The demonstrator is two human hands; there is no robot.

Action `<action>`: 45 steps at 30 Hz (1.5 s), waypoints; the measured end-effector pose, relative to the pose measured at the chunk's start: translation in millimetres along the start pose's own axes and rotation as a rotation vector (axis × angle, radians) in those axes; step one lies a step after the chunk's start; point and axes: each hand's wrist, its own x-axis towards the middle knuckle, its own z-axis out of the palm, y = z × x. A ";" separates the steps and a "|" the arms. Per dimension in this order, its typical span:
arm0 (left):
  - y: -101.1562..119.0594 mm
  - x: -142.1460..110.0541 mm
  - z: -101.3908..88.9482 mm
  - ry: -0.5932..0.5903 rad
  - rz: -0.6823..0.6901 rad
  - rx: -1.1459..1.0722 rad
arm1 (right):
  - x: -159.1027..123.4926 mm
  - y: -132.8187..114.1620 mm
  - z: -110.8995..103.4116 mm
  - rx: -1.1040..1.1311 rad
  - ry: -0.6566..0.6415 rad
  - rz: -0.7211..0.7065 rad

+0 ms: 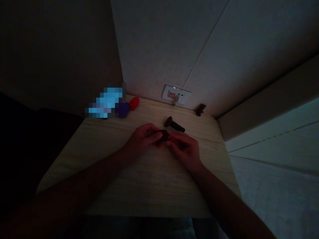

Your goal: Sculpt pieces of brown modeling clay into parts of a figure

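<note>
Both hands meet over the middle of a wooden table [147, 186], in dim light. Between them is a small dark brown lump [163, 135], which looks like modelling clay. My left hand [144, 136] pinches it from the left, thumb on top. From the right, the fingertips of my right hand [185, 147] close on its other side. A bit of red shows beneath the lump; I cannot make out whether it is part of it. Just beyond the hands lies a hammer-shaped piece [175, 124] with a brown head and a black handle.
A lit, pixelated screen [107, 101] stands at the table's back left. Beside it are a purple lump [123, 109] and a red lump [134, 103]. A dark brown irregular piece [200, 110] sits by the wall at back right. A wall socket [176, 94] holds a plug.
</note>
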 end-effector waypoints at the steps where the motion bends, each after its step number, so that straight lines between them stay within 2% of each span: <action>1: -0.2 -0.1 0.0 0.008 0.009 0.004 | -1.2 -0.1 1.1 0.018 -0.018 0.016; 8: 2.0 -1.5 1.4 -0.092 0.046 0.181 | -3.1 3.8 -0.8 -0.081 -0.026 -0.002; 14: 3.5 -1.6 1.5 -0.145 0.040 0.174 | -1.2 -1.1 -1.4 -0.046 -0.004 0.041; 24: 2.7 -3.7 3.6 -0.123 0.006 0.146 | 3.1 -2.5 -1.3 0.055 0.029 0.207; 27: -0.6 -4.1 2.3 -0.127 0.037 0.192 | 5.9 -3.7 -1.5 0.140 0.017 0.242; 30: -2.8 -4.6 1.7 -0.122 0.063 0.252 | 6.8 -2.2 -1.7 0.124 -0.002 0.274; 36: 0.4 -3.5 2.2 -0.058 0.061 0.244 | 6.9 1.6 -1.8 0.118 0.064 0.218; 41: 3.4 -3.0 3.5 -0.032 0.048 0.254 | 5.2 1.4 -3.3 0.054 0.070 0.195; 43: 3.0 -3.6 7.1 -0.020 0.037 0.145 | 3.3 -1.3 -2.3 -0.017 0.106 0.115; 45: 2.7 -4.7 13.2 -0.001 0.003 -0.059 | 1.3 -6.0 1.6 -0.123 0.141 -0.012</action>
